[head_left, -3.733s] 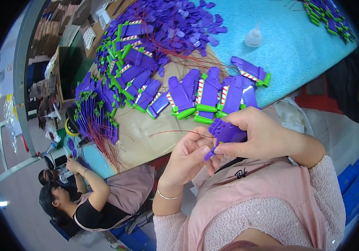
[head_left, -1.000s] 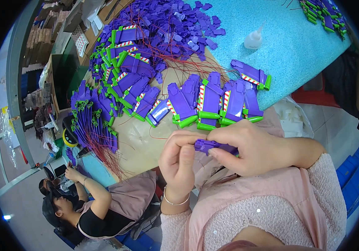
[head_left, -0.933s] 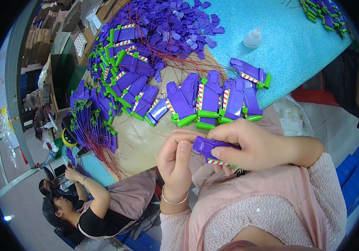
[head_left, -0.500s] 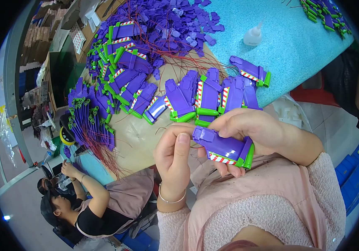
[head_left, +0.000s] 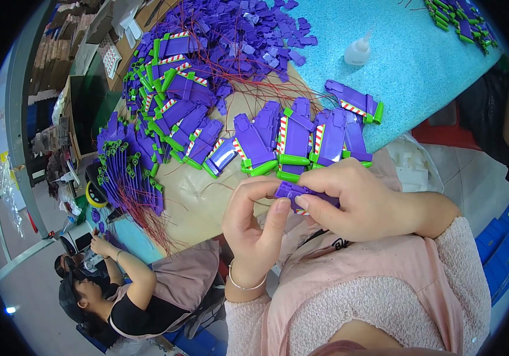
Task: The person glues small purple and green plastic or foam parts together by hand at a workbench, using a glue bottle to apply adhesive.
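At the far left, below the worktop [head_left: 420, 65], another person [head_left: 129, 296] sits at separate work, well apart from the hands. Above that person a bundle of purple strips with green ends [head_left: 125, 178] lies on the tan part of the surface, thin red wires [head_left: 147, 222] trailing off its near edge. Further right a fanned row of assembled purple and green pieces [head_left: 293, 136] with red-and-white striped bands rests close to the worktop's edge, and behind it sits a heap of loose purple parts [head_left: 248, 35]. The left hand [head_left: 253, 234] is raised just in front of this row, its fingers curled with the thumb tip pressed against the near end of a small purple piece [head_left: 299, 194]. The right hand [head_left: 361, 199] pinches the same piece from the other side, fingers closed over its top and thumb beneath, so the piece is held between both hands in mid-air above the lap, not resting on anything. Judging from this grip, the piece could slip out and drop to the lap or floor if the thumbs push unevenly, since only the fingertips hold it. A careless sweep of the right forearm might also nudge the nearest assembled pieces off the edge. At the far right stands a small white squeeze bottle [head_left: 358, 50].
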`<state>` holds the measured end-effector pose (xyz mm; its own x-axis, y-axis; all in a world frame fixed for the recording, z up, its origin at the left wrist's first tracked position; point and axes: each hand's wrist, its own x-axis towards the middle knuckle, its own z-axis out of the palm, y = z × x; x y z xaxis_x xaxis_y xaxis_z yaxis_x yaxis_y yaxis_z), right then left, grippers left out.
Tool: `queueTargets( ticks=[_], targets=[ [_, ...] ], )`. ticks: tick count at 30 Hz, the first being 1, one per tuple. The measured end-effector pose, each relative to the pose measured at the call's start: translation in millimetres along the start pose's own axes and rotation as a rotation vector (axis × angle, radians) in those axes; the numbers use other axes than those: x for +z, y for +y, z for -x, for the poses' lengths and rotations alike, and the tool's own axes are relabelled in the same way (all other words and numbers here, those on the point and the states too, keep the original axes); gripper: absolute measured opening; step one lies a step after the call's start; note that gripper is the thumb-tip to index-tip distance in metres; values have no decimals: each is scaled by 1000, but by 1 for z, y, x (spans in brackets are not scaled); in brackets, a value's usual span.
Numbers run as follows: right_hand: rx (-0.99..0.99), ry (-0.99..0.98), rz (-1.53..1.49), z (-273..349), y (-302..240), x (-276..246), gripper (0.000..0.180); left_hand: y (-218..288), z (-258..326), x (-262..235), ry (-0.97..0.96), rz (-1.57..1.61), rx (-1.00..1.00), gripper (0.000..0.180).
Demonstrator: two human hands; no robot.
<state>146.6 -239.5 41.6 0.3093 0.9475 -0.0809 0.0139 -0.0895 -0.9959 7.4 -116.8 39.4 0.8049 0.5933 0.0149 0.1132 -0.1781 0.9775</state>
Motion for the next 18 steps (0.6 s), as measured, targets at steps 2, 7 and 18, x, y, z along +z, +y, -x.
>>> queueTargets(
  ticks=[2, 7, 18],
  targets=[
    [-24, 22, -2, 2, -3, 1, 16, 1, 3, 1, -3, 9, -9, 19],
    [34, -52, -9, 9, 2, -1, 13, 5, 1, 12, 22, -241, 262, 28],
    [113, -377, 245, 94, 19, -15, 26, -2, 36, 38, -437, -608, 477, 31]
  ],
)
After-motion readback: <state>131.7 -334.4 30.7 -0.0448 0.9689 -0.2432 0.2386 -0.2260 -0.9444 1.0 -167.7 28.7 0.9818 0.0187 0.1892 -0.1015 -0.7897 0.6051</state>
